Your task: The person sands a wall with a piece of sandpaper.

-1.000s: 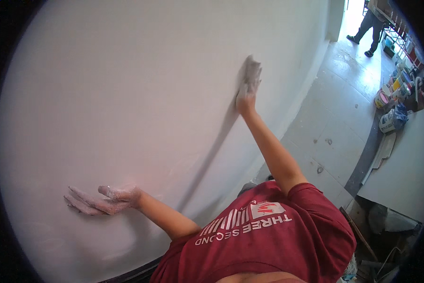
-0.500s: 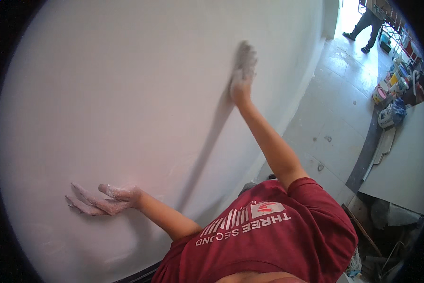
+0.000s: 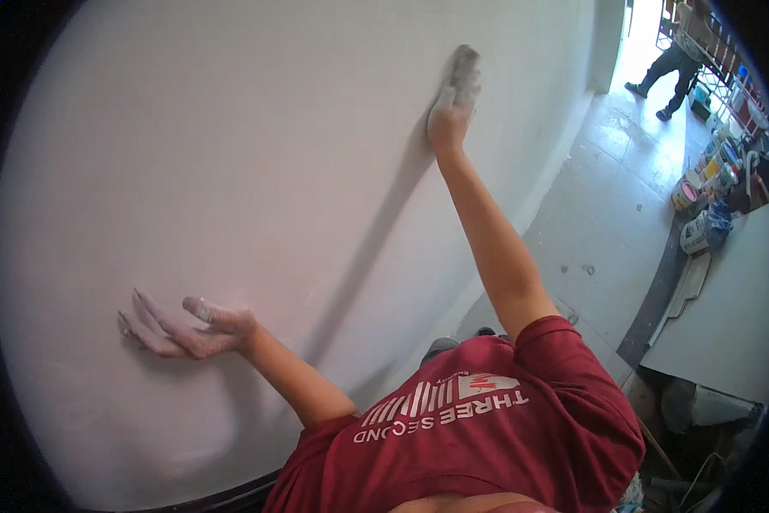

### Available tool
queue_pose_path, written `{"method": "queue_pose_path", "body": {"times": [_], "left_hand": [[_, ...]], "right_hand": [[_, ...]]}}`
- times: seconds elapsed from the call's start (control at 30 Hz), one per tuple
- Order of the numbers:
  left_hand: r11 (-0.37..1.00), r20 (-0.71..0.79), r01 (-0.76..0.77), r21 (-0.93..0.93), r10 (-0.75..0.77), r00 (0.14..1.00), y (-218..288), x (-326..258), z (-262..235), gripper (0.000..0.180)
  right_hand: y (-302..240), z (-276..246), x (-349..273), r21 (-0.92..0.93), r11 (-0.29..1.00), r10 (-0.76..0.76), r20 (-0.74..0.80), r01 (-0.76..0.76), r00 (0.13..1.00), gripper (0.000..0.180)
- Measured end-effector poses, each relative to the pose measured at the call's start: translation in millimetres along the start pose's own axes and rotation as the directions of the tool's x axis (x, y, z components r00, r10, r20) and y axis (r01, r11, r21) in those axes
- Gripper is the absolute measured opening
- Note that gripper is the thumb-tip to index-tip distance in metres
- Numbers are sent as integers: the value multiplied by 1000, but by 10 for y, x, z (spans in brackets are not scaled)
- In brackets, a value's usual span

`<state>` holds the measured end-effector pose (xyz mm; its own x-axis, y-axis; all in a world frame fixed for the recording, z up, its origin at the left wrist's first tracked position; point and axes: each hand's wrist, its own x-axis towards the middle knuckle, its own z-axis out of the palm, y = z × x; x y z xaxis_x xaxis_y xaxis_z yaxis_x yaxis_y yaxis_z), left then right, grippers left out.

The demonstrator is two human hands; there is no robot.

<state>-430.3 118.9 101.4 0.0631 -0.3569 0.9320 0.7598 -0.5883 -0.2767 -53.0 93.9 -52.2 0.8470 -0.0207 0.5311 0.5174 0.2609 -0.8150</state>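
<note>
While the left hand (image 3: 183, 327) lies flat and open on the white wall (image 3: 256, 171), fingers spread and dusted white, the right hand (image 3: 451, 107) reaches high up the wall, pressing a small grey sanding pad (image 3: 464, 68) against it with fingers closed over it. Paint tins (image 3: 701, 188) stand on the floor (image 3: 606, 197) well away.

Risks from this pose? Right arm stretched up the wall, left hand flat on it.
1. The right hand presses a grey pad to the white wall at full arm's reach; pressure there is likely uneven and may leave patchy marks.
2. The left hand, coated in white dust, is spread flat on the wall and could print smudges.
3. Paint cans crowd the floor to the right; stepping back blindly risks a trip.
</note>
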Motion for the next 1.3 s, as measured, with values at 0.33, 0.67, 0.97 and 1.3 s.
{"method": "queue_pose_path", "body": {"times": [0.33, 0.67, 0.97, 1.3], "left_hand": [[980, -42, 129, -154, -137, 990, 59, -124, 11, 55], [803, 184, 259, -537, -189, 965, 100, -548, -348, 41], [-12, 957, 964, -267, -121, 263, 1002, -1396, -1665, 34], [25, 969, 993, 114, 217, -117, 1365, -1633, -2243, 37]], "right_hand": [[2139, -2066, -2676, -694, 720, 496, 535, 21, 684, 56], [144, -2369, -2389, 127, 651, 609, 502, -748, 615, 62], [-1489, -2690, -2726, 194, 470, 544, 705, -861, 456, 67], [-1596, -2994, -3324, -3, 332, 686, 688, -943, 239, 53]]}}
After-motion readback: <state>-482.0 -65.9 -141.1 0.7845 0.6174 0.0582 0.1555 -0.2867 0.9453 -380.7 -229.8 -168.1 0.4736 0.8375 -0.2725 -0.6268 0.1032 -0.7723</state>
